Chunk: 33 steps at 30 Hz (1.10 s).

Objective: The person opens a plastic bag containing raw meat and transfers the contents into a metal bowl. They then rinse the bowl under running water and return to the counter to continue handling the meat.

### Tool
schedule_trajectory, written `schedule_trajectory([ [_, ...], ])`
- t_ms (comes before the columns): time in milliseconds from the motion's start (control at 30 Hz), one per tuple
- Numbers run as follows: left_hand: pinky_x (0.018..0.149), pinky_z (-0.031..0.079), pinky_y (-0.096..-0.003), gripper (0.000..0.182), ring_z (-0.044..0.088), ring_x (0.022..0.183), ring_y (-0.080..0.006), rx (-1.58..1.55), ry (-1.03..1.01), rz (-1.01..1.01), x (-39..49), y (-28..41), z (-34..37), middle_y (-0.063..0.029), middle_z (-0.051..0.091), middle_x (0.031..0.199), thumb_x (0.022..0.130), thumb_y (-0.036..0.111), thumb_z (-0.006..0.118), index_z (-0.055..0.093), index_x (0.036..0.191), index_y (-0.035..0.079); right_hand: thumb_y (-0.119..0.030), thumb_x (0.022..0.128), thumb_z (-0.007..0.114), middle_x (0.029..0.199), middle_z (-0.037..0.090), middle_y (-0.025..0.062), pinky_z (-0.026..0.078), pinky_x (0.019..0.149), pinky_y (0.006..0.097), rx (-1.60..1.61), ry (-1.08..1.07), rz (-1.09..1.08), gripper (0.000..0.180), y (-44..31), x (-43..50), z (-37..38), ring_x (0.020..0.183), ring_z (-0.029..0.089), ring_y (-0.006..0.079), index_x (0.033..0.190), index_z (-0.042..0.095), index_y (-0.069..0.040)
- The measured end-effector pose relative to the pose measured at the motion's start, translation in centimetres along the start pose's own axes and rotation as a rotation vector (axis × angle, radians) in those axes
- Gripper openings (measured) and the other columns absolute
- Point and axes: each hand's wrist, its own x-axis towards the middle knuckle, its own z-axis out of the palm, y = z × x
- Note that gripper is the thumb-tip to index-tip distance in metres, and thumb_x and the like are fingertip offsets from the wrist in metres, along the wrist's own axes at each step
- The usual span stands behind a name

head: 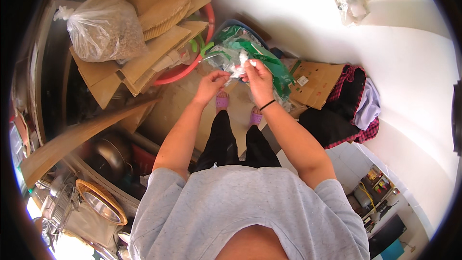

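Observation:
Both my hands meet in front of me at a crumpled white, partly clear plastic piece (242, 59). My right hand (258, 78) pinches it between thumb and fingers. At its lower left end, the fingertips of my left hand (213, 85) close on a thin part of it. Right behind my hands, green and clear plastic bags (265, 56) spill over the rim of a blue bin (258, 33). How much of the white piece belongs to the clear bag behind it, I cannot tell.
To the left, a red basin (180, 74) holds stacked cardboard (158, 56) and a tied clear bag (106, 29) of brown bits. A wooden plank (86, 135) juts out below. At right are a flattened carton (316, 81) and black-and-red checked cloth (330, 126) by the white wall (408, 68).

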Motion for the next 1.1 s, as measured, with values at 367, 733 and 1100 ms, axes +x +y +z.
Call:
schedule_trajectory([
  [367,0.072,0.052,-0.0243,0.045,0.059,0.086,-0.0112,0.392,0.391,0.05,6.7,-4.7,-2.4,-0.0029,0.061,0.099,0.085,0.015,0.064,0.056,0.126,-0.001,-0.023,0.099,0.053,0.097,0.07,0.0081,0.047,0.07,0.0249,0.159,0.019,0.19,0.019,-2.2,-3.9,-2.0,0.077,0.059,0.0089,0.103,0.061,-0.007],
  [733,0.085,0.05,-0.0287,0.042,0.059,0.108,-0.0147,-0.18,-0.527,-0.171,-15.3,7.9,16.3,-0.0052,0.06,0.122,0.1,0.028,0.051,0.05,0.134,0.004,-0.019,0.097,0.056,0.074,0.056,-0.0054,0.042,0.056,0.0217,0.162,0.097,-0.152,0.014,-3.3,-19.8,-10.0,0.067,0.05,0.0012,0.095,0.06,-0.006],
  [1100,0.08,0.05,-0.027,0.023,0.061,0.09,-0.014,-0.058,-0.823,-0.227,-29.8,-0.7,46.9,-0.0062,0.062,0.105,0.101,0.017,0.047,0.058,0.115,0.003,-0.018,0.096,0.058,0.081,0.065,0.0008,0.045,0.059,0.0214,0.225,0.795,-0.347,0.02,-3.3,-46.6,-32.5,0.069,0.056,0.0051,0.104,0.066,-0.002],
])
